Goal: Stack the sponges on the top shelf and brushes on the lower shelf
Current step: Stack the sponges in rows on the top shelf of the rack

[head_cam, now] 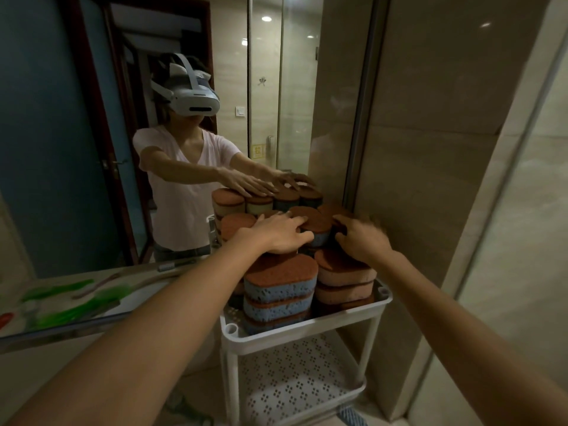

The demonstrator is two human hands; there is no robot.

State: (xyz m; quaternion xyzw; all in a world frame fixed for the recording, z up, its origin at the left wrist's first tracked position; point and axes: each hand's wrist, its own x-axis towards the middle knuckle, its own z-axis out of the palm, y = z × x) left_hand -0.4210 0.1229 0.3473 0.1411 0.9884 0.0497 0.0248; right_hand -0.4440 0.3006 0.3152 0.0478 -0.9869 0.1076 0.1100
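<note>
Head view shows your left hand lying flat, fingers spread, on top of the rear sponges, while your right hand curls its fingers over the edge of a brown-topped sponge just beside it; whether that hand truly grips it you cannot tell. Below and nearer to you than both hands, a blue sponge stack and a pink sponge stack fill the top shelf of a white rack. Under your hands the perforated lower shelf lies bare. Well to the left of your left forearm, green brushes lie blurred on a pale counter. Beyond your hands a mirror repeats the sponges and both arms. Right of your right hand rises a beige tiled wall.
</note>
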